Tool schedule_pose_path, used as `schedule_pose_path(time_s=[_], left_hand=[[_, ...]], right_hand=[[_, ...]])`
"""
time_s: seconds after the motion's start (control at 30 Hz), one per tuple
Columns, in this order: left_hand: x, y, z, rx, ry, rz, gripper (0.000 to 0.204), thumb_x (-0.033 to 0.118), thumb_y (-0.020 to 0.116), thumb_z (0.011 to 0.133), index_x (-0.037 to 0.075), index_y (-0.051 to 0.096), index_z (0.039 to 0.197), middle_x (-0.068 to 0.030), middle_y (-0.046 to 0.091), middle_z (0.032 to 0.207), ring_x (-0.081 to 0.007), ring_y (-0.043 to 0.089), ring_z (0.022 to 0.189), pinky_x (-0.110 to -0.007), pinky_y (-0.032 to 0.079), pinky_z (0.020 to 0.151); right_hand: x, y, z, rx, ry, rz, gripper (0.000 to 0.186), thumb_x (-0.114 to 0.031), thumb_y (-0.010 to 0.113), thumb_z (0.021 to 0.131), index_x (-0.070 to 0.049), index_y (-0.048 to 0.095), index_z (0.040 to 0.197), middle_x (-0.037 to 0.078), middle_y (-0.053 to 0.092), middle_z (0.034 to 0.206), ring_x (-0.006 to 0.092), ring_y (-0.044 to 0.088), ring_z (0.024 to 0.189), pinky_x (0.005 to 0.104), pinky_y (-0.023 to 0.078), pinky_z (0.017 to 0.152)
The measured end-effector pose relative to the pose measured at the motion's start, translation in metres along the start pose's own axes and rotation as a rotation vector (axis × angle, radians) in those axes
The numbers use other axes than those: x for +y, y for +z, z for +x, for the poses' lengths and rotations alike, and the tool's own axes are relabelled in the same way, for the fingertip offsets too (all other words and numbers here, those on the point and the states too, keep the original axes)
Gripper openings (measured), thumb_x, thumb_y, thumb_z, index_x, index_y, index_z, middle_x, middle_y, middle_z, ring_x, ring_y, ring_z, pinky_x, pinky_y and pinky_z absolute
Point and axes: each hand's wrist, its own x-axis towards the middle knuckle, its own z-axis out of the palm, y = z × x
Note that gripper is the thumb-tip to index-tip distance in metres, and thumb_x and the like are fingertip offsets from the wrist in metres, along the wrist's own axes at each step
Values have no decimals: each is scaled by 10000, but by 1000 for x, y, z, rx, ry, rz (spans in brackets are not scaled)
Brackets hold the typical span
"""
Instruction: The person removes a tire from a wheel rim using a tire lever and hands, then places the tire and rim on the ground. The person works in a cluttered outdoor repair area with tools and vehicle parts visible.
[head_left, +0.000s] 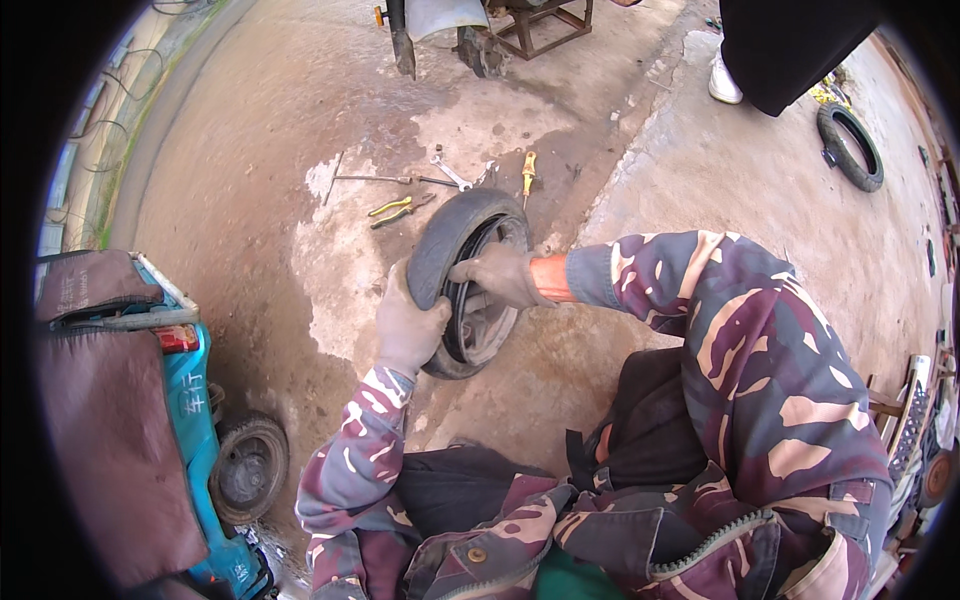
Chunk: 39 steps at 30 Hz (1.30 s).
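Note:
A small wheel with a black tyre stands tilted in front of me, its metal rim showing inside. My left hand, in a grey glove, grips the tyre's left side. My right hand, also gloved, reaches into the wheel's opening with its fingers curled at the inner edge of the tyre. Just beyond, on the concrete, lie yellow-handled pliers, a yellow screwdriver, a wrench and a T-handled bar.
A teal vehicle with brown covers and a wheel is at left. A metal stand is ahead. Another person's leg and white shoe stand upper right, near a loose tyre. Assorted items line the right edge.

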Motion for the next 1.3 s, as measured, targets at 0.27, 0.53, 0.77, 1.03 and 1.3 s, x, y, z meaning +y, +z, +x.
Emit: schedule_pose_path(time_s=[0.27, 0.53, 0.77, 1.03, 1.3], left_hand=[[-7, -32, 6, 150, 120, 108, 727, 126, 796, 780, -21, 575, 1457, -302, 727, 1203, -455, 717, 1157, -479, 571, 1005], [-9, -49, 25, 161, -66, 147, 732, 150, 792, 781, -6, 577, 1463, -297, 731, 1219, -460, 713, 1164, -483, 566, 1020], [-9, -50, 30, 142, -26, 147, 728, 151, 784, 783, -5, 572, 1462, -303, 731, 1215, -465, 712, 1166, -486, 563, 1015], [-28, -51, 14, 181, -41, 105, 776, 171, 788, 805, 0, 514, 1511, -300, 726, 1215, -465, 720, 1145, -489, 566, 1005], [-35, -52, -15, 234, -154, 27, 771, 168, 782, 819, -5, 508, 1518, -295, 718, 1248, -434, 719, 1188, -459, 563, 1027]], right_hand=[[-3, -8, 14, -228, 485, 955, 393, -320, 631, 1082, -9, 715, 1308, 136, 751, 1295, 259, 791, 1069, 378, 672, 923], [153, -33, -30, -31, 823, 289, 414, -362, 718, 980, 14, 733, 1151, 118, 783, 1047, 229, 793, 816, 364, 658, 684], [183, -15, -4, -109, 527, -393, 388, -294, 706, 911, 6, 762, 1151, 194, 798, 979, 340, 801, 890, 470, 634, 785], [213, 2, 83, -208, 321, -868, 391, -228, 723, 891, -41, 749, 1233, 221, 777, 1171, 424, 757, 1114, 508, 617, 929], [316, -111, 91, 69, 382, -1162, 299, -182, 622, 1014, -34, 728, 1251, 209, 769, 1200, 398, 771, 1091, 544, 617, 863]])
